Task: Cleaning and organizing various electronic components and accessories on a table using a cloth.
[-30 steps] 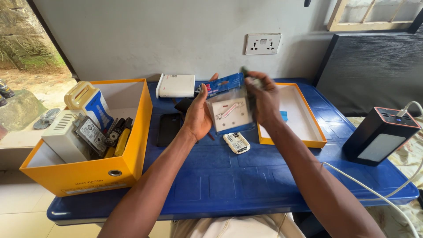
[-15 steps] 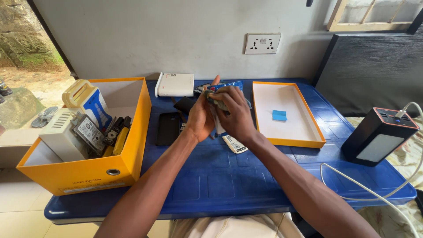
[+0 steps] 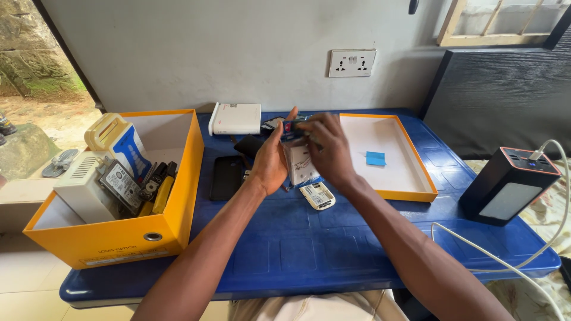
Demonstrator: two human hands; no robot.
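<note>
Above the blue plastic table (image 3: 309,238), both hands hold a clear plastic packet (image 3: 300,163) with a blue card top and a white switch plate inside. My left hand (image 3: 272,157) grips its left side, fingers pointing up. My right hand (image 3: 326,150) pinches the packet's top edge and covers much of it. Just below the packet, a small white device (image 3: 317,195) lies on the table.
An orange box (image 3: 148,232) at the left holds a white unit, a hard drive, a yellow jug and tools. A black phone (image 3: 226,177), a white router (image 3: 236,118), an orange tray lid (image 3: 404,193) with a blue slip, and a black power station (image 3: 510,184) with white cable surround the hands.
The packet was held up and spread flat a second ago. My right hand then crossed over it, and both hands now hold it lower and closer together.
</note>
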